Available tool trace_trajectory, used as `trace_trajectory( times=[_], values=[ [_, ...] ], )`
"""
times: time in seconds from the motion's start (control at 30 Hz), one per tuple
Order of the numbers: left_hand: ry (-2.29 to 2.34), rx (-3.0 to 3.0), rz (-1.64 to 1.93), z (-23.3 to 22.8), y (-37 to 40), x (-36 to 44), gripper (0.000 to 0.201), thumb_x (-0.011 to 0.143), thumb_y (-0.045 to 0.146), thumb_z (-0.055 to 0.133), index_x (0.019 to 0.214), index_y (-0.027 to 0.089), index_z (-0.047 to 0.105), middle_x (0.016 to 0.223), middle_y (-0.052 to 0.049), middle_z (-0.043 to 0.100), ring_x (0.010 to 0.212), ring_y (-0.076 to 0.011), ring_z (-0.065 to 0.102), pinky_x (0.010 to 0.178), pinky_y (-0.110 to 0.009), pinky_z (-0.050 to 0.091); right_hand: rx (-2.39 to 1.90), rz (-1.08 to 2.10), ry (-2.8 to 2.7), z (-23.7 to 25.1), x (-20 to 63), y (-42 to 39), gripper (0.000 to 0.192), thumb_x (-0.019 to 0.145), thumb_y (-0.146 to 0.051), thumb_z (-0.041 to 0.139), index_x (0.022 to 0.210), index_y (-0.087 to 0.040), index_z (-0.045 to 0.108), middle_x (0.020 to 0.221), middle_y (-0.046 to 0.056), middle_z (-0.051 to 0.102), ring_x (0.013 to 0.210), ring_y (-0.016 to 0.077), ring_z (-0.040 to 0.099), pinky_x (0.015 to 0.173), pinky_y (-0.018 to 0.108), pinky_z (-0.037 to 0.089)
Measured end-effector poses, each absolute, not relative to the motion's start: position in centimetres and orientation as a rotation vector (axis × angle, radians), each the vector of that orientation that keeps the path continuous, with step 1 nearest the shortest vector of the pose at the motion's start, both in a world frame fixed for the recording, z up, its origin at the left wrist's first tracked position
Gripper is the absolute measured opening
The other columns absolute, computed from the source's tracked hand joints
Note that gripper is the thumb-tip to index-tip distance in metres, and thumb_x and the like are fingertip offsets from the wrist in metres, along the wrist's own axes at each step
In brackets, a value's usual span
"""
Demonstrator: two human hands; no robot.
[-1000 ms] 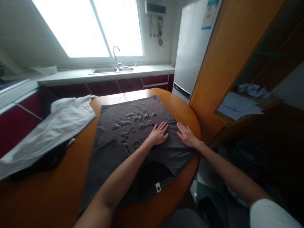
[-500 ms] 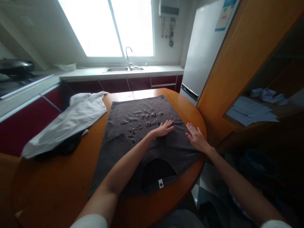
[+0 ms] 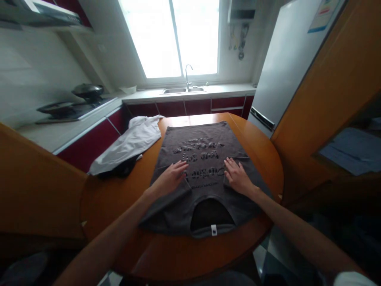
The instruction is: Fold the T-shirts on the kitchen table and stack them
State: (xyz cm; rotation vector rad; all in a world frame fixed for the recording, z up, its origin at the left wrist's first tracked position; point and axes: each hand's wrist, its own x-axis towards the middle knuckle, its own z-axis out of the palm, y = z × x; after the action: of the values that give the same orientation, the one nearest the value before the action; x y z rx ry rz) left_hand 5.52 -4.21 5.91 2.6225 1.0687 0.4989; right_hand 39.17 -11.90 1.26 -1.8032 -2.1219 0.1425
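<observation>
A dark grey T-shirt with raised lettering lies flat on the round orange wooden table, its collar and white label toward me. Both sleeves are folded in over the body. My left hand rests palm down on the folded left sleeve, fingers spread. On the folded right sleeve my right hand presses flat in the same way. Neither hand holds anything.
A white garment over a dark one lies at the table's far left edge. Behind are a counter with sink, a stove with pans, a grey fridge and a wooden cabinet at right.
My left hand slid from the shirt's right side across to the left sleeve. The right hand moved slightly inward. The view swung left, showing the stove.
</observation>
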Motion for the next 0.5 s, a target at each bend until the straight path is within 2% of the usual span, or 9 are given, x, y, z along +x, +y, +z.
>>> trace_trajectory(
  times=[0.07, 0.2, 0.33, 0.5],
  values=[
    [1.111, 2.636, 0.478, 4.0, -7.5, 3.5, 0.043, 0.103, 0.038, 0.044, 0.143, 0.026, 0.055, 0.153, -0.007, 0.049, 0.146, -0.0273, 0.039, 0.12, -0.054, 0.032, -1.74, 0.153, -2.166, 1.4, 39.1, -11.8, 0.052, 0.102, -0.032, 0.037, 0.152, -0.016, 0.043, 0.162, 0.012, 0.034, 0.152, 0.0265, 0.026, 0.121, 0.054, 0.025],
    [1.175, 2.687, 0.37, 1.6, -11.4, 1.7, 0.048, 0.105, 0.039, 0.04, 0.153, 0.031, 0.042, 0.162, -0.005, 0.037, 0.151, -0.0267, 0.028, 0.122, -0.055, 0.027, -1.744, 0.142, -2.155, 3.0, 41.8, -8.8, 0.039, 0.098, -0.025, 0.047, 0.133, -0.017, 0.063, 0.145, 0.013, 0.056, 0.135, 0.0249, 0.05, 0.114, 0.04, 0.037],
    [1.182, 2.793, 0.227, 0.9, -12.0, 1.6, 0.053, 0.105, 0.045, 0.04, 0.156, 0.038, 0.031, 0.166, -0.002, 0.025, 0.154, -0.0271, 0.019, 0.123, -0.055, 0.022, -1.977, 0.186, -2.136, 4.4, 44.4, -3.8, 0.031, 0.093, -0.024, 0.058, 0.121, -0.018, 0.07, 0.128, 0.013, 0.067, 0.12, 0.0287, 0.058, 0.101, 0.04, 0.045],
    [1.144, 2.837, 0.198, 1.4, -12.0, 1.6, 0.054, 0.105, 0.047, 0.039, 0.157, 0.042, 0.026, 0.167, 0.001, 0.023, 0.154, -0.0257, 0.018, 0.124, -0.053, 0.02, -2.056, 0.427, -2.131, 4.1, 45.3, -0.6, 0.017, 0.088, -0.029, 0.066, 0.101, -0.02, 0.075, 0.098, 0.007, 0.075, 0.093, 0.0222, 0.067, 0.084, 0.033, 0.049]
  ],
)
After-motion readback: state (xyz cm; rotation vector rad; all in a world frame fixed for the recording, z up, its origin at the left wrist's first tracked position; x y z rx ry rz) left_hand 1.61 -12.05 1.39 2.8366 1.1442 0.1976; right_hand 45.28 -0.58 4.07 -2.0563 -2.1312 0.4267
